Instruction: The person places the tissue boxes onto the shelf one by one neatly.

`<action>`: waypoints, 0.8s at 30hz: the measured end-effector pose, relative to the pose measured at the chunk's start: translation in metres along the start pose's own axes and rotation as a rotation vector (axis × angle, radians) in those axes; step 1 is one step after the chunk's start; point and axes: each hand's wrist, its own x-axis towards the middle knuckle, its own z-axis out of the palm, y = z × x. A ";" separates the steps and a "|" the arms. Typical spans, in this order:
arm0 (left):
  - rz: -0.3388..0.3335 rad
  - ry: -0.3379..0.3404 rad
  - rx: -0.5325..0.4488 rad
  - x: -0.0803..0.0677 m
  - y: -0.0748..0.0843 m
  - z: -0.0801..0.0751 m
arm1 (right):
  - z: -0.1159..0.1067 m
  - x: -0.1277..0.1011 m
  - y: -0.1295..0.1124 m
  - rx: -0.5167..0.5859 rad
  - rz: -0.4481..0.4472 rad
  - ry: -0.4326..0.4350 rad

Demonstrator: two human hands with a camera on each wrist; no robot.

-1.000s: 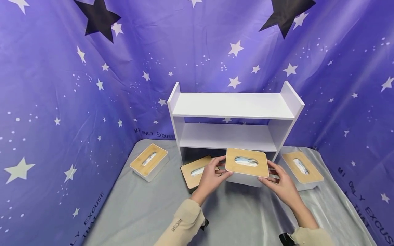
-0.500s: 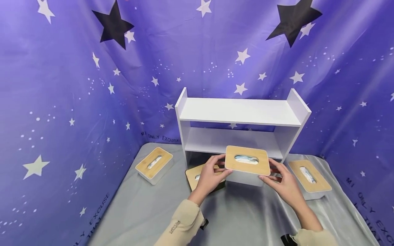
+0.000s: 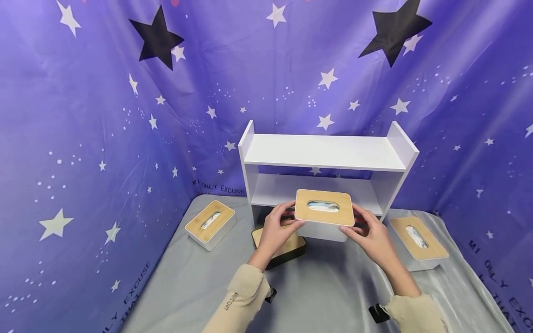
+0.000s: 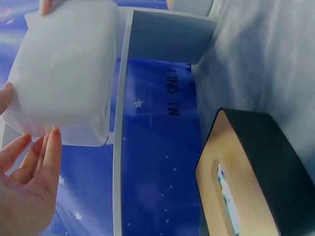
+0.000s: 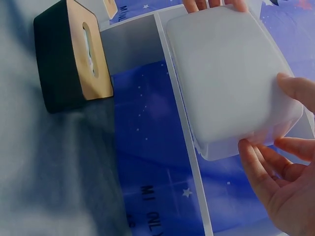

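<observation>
A white tissue box (image 3: pixel 320 230) with a light wooden lid is held up in front of the shelf's middle board. My left hand (image 3: pixel 278 231) grips its left end and my right hand (image 3: pixel 372 236) its right end, thumbs at the near side. Both wrist views show the pale underside of this tissue box (image 4: pixel 64 69) raised off the table, with fingertips along its ends. Below and behind my left hand sits a black tissue box (image 3: pixel 287 255) with a wooden lid, partly covered by that hand in the head view.
A white two-tier shelf (image 3: pixel 325 151) stands at the back. One white tissue box (image 3: pixel 211 224) lies at the left and another tissue box (image 3: pixel 419 240) at the right, on a grey cloth (image 3: pixel 175 286). A purple star-printed curtain (image 3: pixel 250 69) surrounds the table.
Both hands have raised the white tissue box toward the middle board and shifted it slightly left. More of the black box shows below. The head view has shifted a little.
</observation>
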 end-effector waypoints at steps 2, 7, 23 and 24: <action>0.009 0.014 -0.003 0.002 -0.001 -0.003 | 0.004 0.004 0.000 0.019 -0.004 -0.004; 0.024 0.033 -0.006 0.006 -0.005 -0.007 | 0.013 0.010 0.002 0.029 0.012 -0.014; -0.012 0.136 0.032 0.019 -0.012 -0.021 | 0.030 0.029 -0.005 0.013 -0.009 -0.033; -0.021 0.141 0.037 0.018 -0.013 -0.022 | 0.033 0.029 -0.005 0.013 -0.009 -0.036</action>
